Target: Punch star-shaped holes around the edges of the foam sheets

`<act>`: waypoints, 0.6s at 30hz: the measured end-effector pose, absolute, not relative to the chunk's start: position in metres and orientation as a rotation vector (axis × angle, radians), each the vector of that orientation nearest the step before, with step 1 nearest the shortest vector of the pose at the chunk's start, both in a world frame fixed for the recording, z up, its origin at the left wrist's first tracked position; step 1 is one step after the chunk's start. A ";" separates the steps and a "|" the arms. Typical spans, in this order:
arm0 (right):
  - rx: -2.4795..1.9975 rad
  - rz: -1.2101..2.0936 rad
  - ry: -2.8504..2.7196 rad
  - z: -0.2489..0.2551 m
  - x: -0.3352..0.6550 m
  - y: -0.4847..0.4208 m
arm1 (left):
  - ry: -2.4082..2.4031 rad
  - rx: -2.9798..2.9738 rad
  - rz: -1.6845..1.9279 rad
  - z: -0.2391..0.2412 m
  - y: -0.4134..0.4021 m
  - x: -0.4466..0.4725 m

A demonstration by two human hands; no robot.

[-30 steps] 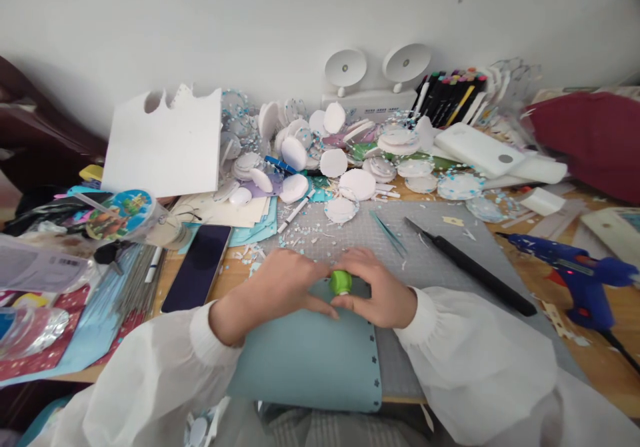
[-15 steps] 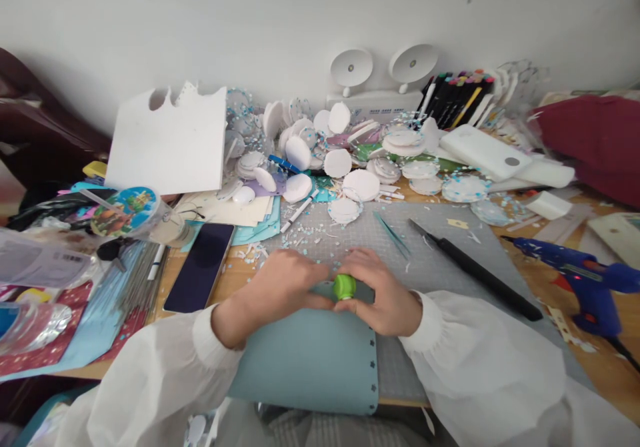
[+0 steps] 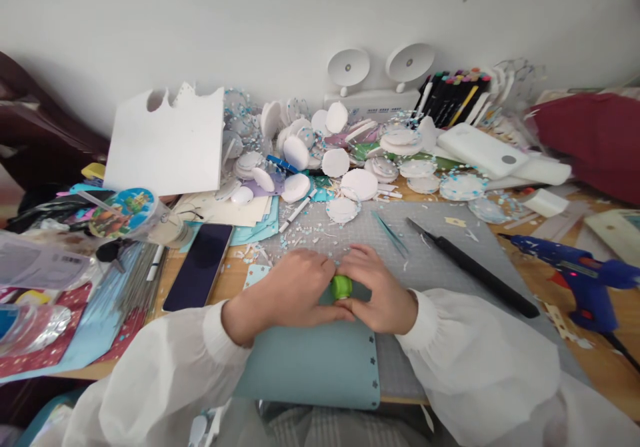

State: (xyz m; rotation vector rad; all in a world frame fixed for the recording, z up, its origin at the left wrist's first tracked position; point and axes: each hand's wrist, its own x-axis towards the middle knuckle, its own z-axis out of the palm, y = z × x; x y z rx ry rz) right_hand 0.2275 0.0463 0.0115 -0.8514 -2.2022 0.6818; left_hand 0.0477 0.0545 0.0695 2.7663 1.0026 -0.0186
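A small bright green craft punch (image 3: 342, 287) sits at the top part of a blue-grey paper sheet (image 3: 310, 367). My right hand (image 3: 383, 290) curls round the punch from the right, thumb low by its base. From the other side my left hand (image 3: 290, 287) closes against the punch, its thumb reaching across beneath it to the right thumb. Small flower-shaped holes run down the sheet's right edge. The fingers and the punch hide the part of the paper under them.
A grey cutting mat (image 3: 425, 260) bears tweezers (image 3: 389, 232) and a black-handled craft knife (image 3: 480, 273). On the right lies a blue glue gun (image 3: 575, 267), on the left a phone (image 3: 199, 267). White discs (image 3: 359, 184) crowd the back by a double lamp (image 3: 349, 67).
My left hand has moved right, closer against the punch, and its thumb now reaches under it. A light blue paper piece with holes shows behind my left hand.
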 end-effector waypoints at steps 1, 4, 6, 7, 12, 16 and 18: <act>-0.845 0.676 -2.206 0.012 0.228 0.046 | 0.991 2.775 -0.008 0.068 0.055 0.047; -0.826 0.669 -2.214 0.010 0.229 0.047 | 0.969 2.792 -0.003 0.064 0.055 0.044; -0.821 0.671 -2.217 0.009 0.229 0.047 | 0.952 2.794 -0.009 0.063 0.055 0.043; -0.821 0.674 -2.217 0.008 0.229 0.047 | 0.945 2.793 -0.010 0.063 0.055 0.043; -0.822 0.694 -2.209 0.007 0.228 0.048 | 0.995 2.738 -0.062 0.067 0.055 0.042; -0.844 0.723 -2.222 0.008 0.227 0.048 | 1.111 2.715 -0.118 0.070 0.055 0.043; -0.863 0.736 -2.217 0.008 0.226 0.048 | 1.129 2.751 -0.121 0.070 0.055 0.042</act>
